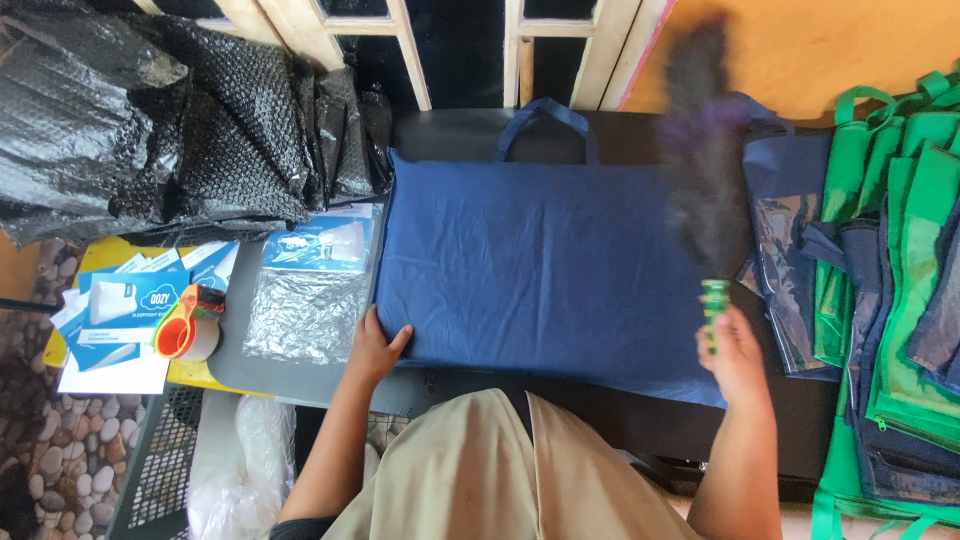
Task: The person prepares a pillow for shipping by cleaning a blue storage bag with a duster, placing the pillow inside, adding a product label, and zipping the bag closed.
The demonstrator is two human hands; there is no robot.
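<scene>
Dark and flat, the worktop (300, 375) carries a navy fabric bag (540, 270) lying flat at its middle, carry handles pointing to 12 o'clock and its long axis running from 9 to 3 o'clock. The left hand (375, 350) rests flat and spread on the bag's near-left corner, fingers over the edge, pinning it rather than closing round anything. The right hand (735, 355) is at the bag's near-right corner, its grip closed round the green handle of a feather duster (700, 180); the duster's dark, blurred plume reaches away toward 12 o'clock over the bag's right end. So the bag lies between the two hands, toward 3 o'clock from the left and toward 9 o'clock from the right, with the duster's length crossing its long axis. The cloth looks smooth, matte and evenly filled, like a padded case. At 9 o'clock sit a clear packet with a silvery sheet (305, 310), printed leaflets (125, 300) and an orange tape dispenser (185, 330); black bubble wrap (170, 120) is heaped at 10 o'clock, and green and navy bags (890, 280) are stacked at 3 o'clock.
</scene>
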